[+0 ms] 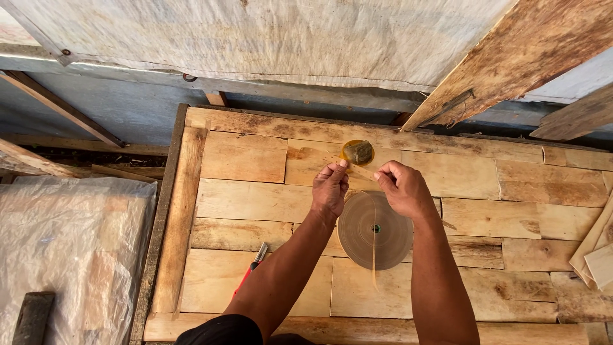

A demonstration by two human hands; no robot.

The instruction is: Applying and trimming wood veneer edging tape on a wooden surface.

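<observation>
My left hand (330, 188) and my right hand (402, 188) are raised over a wooden plank table (255, 198). Both pinch the ends of a thin tan strip (359, 170) stretched between their fingertips. Below the hands lies a flat round coil of the same tan strip (377, 239), with a loose end (373, 268) hanging down across it toward me. Just beyond the hands, a small clear round container (358, 152) with a dark yellowish content rests on the table.
A red-handled tool (252, 268) lies on the table beside my left forearm. Plastic sheeting (70, 249) covers a pile at the left. Wooden boards (511, 57) lean at the upper right, and plank offcuts (597, 252) sit at the right edge.
</observation>
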